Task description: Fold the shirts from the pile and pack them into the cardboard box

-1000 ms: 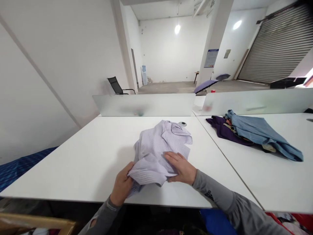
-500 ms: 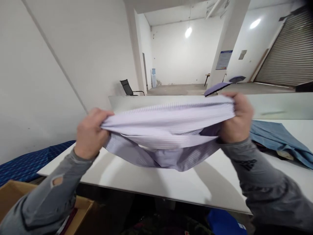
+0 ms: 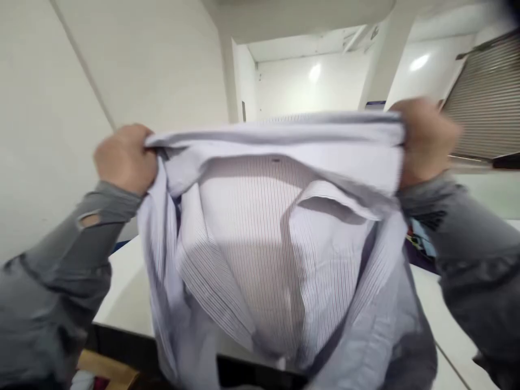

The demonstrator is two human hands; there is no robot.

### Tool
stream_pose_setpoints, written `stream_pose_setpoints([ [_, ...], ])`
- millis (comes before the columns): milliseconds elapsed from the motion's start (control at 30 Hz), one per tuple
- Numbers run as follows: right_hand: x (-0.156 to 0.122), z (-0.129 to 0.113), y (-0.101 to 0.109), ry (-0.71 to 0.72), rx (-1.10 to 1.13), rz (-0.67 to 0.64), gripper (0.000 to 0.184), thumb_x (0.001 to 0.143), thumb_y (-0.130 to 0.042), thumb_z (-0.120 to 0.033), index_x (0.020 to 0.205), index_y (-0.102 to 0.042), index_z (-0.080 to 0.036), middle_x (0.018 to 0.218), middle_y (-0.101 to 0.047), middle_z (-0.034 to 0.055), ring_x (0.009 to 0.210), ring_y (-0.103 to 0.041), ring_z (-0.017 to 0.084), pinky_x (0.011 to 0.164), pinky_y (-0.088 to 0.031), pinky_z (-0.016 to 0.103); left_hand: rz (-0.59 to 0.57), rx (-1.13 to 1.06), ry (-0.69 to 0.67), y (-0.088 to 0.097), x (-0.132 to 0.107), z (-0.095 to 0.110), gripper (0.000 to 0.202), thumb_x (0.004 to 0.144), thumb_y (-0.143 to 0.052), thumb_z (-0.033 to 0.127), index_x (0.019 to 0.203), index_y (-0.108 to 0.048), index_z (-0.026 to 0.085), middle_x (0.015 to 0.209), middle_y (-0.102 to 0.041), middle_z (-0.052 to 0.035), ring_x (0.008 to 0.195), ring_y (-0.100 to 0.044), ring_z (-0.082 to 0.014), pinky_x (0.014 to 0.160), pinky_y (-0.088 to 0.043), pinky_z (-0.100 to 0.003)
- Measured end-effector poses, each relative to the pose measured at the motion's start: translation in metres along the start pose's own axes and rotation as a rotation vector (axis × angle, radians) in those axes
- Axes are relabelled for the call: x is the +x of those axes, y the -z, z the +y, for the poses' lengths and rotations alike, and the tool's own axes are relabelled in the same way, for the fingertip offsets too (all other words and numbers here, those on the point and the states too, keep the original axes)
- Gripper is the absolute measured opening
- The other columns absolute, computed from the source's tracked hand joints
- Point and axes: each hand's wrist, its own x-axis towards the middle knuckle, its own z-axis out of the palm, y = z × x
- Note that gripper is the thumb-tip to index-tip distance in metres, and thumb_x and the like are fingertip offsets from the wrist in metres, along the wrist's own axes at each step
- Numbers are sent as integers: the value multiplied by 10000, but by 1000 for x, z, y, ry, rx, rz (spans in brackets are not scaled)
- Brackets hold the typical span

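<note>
Left hand [image 3: 124, 158] and right hand [image 3: 426, 142] each clench a top corner of the striped shirt [image 3: 280, 249], held up in the air, hanging above the white worktop [image 3: 122, 295].

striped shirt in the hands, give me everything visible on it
The striped shirt is thin woven cloth, white to pale lilac with fine dark pinstripes. It hangs lifted, blurred, spread wide along a top edge. The left hand and right hand grip that edge's ends. The collar shows mid-front; folds drape toward the white table.
</note>
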Motion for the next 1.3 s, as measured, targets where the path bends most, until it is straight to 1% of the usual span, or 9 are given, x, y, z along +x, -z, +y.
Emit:
stream_pose_setpoints([
  [233,-7,78,-108,-244,-503,-373,353,916,-434,-170,1252,-533,-125,1169,-605,166,1042,-568,244,852,-422,353,-492,-140,63,-99,6,109,332,898,-395,147,1199,-528,104,1217,-598,-155,1136,-568,-284,909,-448,-407],
  [333,-48,104,-140,-399,-589,-613,394,838,-543,-184,1227,-553,-123,1172,-590,196,1058,-573,299,828,-439,408,-668,-159,52,-129,-33,152,439,902,-491,208,1326,-436,110,1365,-480,-222,1230,-490,-336,933,-432,-462],
  [433,-104,115,-142,-378,-582,-856,418,810,-599,-272,1215,-570,-172,1273,-548,178,1123,-557,308,850,-444,410,-809,-251,-138,-140,-98,163,436,893,-550,270,1302,-471,142,1378,-462,-199,1236,-484,-308,938,-430,-411],
  [533,-166,114,-106,-317,-469,-974,305,846,-564,-396,1047,-629,-175,1060,-659,133,964,-636,255,770,-455,329,-875,-372,-318,-117,-167,148,279,949,-469,361,1088,-585,149,1166,-590,-139,1045,-593,-242,874,-445,-346],
  [633,-227,101,-60,-391,-343,-1060,390,842,-518,-568,872,-609,-189,743,-663,73,725,-648,231,621,-431,302,-964,-445,-409,-71,-226,129,403,952,-409,530,875,-584,175,950,-624,-76,826,-621,-210,731,-452,-317],
  [767,-280,77,-31,-394,-264,-993,236,805,-538,-438,734,-554,-213,649,-626,38,618,-596,202,579,-390,294,-842,-354,-346,-21,-275,111,443,930,-400,596,848,-555,189,884,-616,-69,814,-614,-230,681,-442,-315],
  [1000,-230,104,-14,-615,-131,-1058,187,776,-472,-277,640,-583,-213,554,-601,8,492,-575,165,559,-419,276,-778,-332,-125,-11,-312,80,395,949,-370,544,924,-536,186,877,-622,-79,786,-618,-235,691,-466,-332],
  [1200,-184,159,22,-531,-766,-365,365,881,-429,-315,1142,-622,-148,1056,-652,246,950,-636,373,739,-469,472,-683,-403,-147,-7,-325,68,272,922,-447,439,963,-593,213,945,-636,-111,926,-592,-277,803,-479,-397],
  [1300,-216,124,17,-389,-347,-559,491,843,-545,-445,1265,-573,-193,1179,-634,203,1001,-625,350,822,-497,471,-688,-305,-165,-8,-330,67,243,911,-466,403,958,-603,208,956,-621,-110,931,-571,-282,800,-479,-399],
])
